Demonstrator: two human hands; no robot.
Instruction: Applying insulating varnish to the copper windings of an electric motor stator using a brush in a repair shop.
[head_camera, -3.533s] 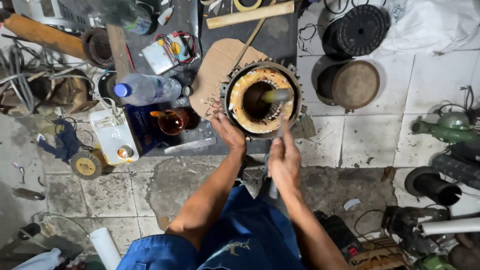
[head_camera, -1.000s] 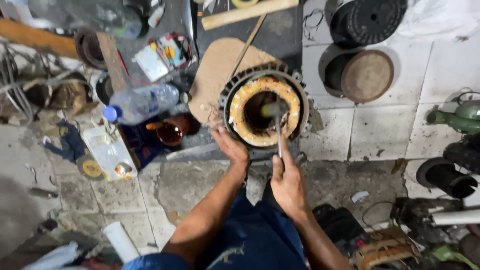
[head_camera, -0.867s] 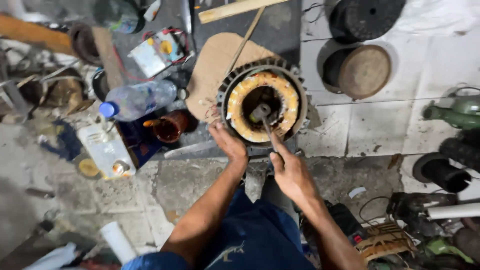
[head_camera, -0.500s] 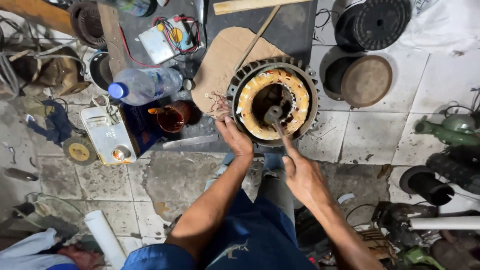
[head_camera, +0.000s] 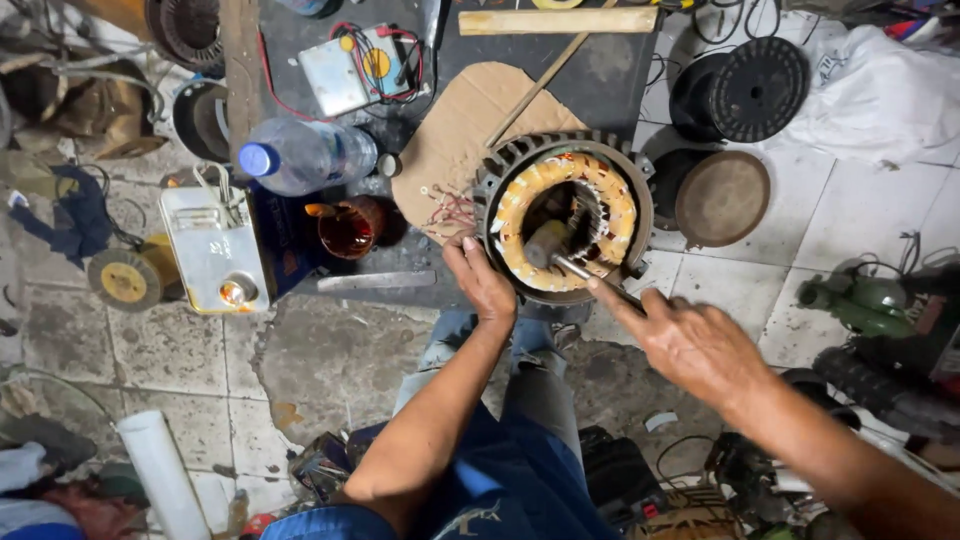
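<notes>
- Head view: your left hand (head_camera: 485, 283) presses flat, fingers together, on the near rim of the round grey finned motor stator with orange-wrapped windings (head_camera: 566, 214), which stands on the dark mat.
- Your right hand (head_camera: 690, 340) grips the thin handle of a small metal hammer (head_camera: 552, 248), index finger extended; its head sits inside the bore.
- A clear plastic bottle with blue cap (head_camera: 305, 156) lies well left.

- left hand (head_camera: 484, 282) is palm down, fingers curled loosely, thumb sticking up; forearm bare and running back toward the body
- right hand (head_camera: 690, 340) sits off to the right of it, index finger stretched out ahead, other fingers folded; wrist angled inward
</notes>
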